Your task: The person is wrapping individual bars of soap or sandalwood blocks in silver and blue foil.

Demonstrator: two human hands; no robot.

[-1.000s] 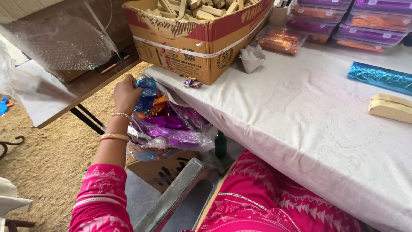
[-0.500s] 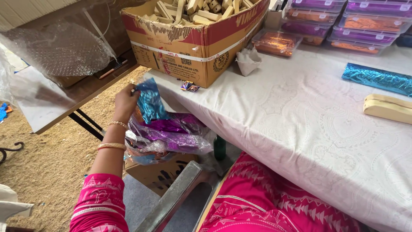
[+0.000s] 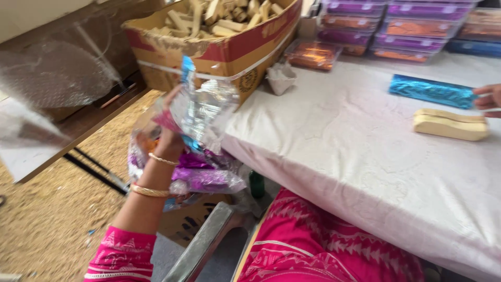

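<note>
Our left hand (image 3: 168, 137) pinches a silver-blue foil sheet (image 3: 201, 107) above the wrapper bag (image 3: 193, 175) beside the worktop (image 3: 339, 151), our right hand (image 3: 488, 97), grip unclear, touches a blue bar (image 3: 430, 90); the thin foil could tear or slip.

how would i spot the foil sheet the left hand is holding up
Find the big cardboard box of pale sticks at the table's far left corner. In front of it the left hand lifts a crinkled foil sheet. It is silver with blue edges, unlike the purple foil heaped below.
</note>
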